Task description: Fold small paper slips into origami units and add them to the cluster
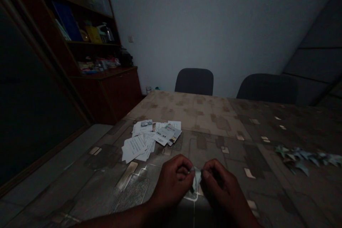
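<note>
Close to the table's near edge, a small pale piece of folded paper [197, 179] is held up between both hands. My left hand [176, 176] pinches its left side, with thumb and forefinger together and the other fingers curled. My right hand [220, 181] grips the opposite side between thumb and forefinger. Dim light hides the exact folds. Beyond my left hand lies a loose spread of printed white paper cards [137, 146], overlapping one another. Over to the right sits a row of small pointed folded paper shapes [307, 158], pale and greenish.
A patterned cloth [184, 108] covers the long table. Two dark chairs [194, 81] stand along its far side, before a plain wall. At the left rises a reddish wooden cabinet [117, 92] with crowded shelves. A glass [148, 89] shows by the table's far left corner.
</note>
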A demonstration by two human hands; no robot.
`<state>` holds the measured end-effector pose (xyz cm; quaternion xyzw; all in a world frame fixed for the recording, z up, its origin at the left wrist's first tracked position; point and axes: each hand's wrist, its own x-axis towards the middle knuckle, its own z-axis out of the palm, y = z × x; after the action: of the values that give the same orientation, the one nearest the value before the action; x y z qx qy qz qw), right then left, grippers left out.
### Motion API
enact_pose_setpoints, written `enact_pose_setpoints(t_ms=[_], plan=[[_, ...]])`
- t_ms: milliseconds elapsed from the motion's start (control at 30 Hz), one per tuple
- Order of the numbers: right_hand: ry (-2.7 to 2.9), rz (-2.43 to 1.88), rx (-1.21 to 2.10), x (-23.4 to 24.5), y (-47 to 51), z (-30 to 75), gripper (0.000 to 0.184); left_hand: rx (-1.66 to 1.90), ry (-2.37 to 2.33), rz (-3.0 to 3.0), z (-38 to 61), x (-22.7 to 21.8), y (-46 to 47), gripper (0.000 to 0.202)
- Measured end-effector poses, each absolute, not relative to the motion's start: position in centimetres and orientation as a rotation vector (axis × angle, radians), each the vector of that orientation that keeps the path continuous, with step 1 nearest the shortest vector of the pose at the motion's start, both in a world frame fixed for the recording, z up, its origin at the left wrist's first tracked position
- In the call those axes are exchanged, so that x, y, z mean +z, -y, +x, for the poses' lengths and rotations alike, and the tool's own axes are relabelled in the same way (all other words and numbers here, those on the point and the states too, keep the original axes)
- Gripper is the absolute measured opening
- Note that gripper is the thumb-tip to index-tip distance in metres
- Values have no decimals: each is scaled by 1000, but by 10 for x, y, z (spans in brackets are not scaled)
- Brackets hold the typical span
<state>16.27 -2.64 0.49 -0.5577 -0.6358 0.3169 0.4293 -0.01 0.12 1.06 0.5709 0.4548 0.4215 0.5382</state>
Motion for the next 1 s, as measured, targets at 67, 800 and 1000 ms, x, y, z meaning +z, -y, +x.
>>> enact_pose_setpoints(t_ms=[67, 800, 1000], plan=[[1531, -1412, 834, 4, 28, 158, 19, 1032, -1077, 1445, 0, 11, -1, 5], [1503, -1462, 729, 6, 28, 152, 16, 1171, -928, 1981, -5, 6, 0, 12], [1486, -1494, 917, 1, 27, 150, 23, 1189, -950, 1971, -6, 6, -1, 11]])
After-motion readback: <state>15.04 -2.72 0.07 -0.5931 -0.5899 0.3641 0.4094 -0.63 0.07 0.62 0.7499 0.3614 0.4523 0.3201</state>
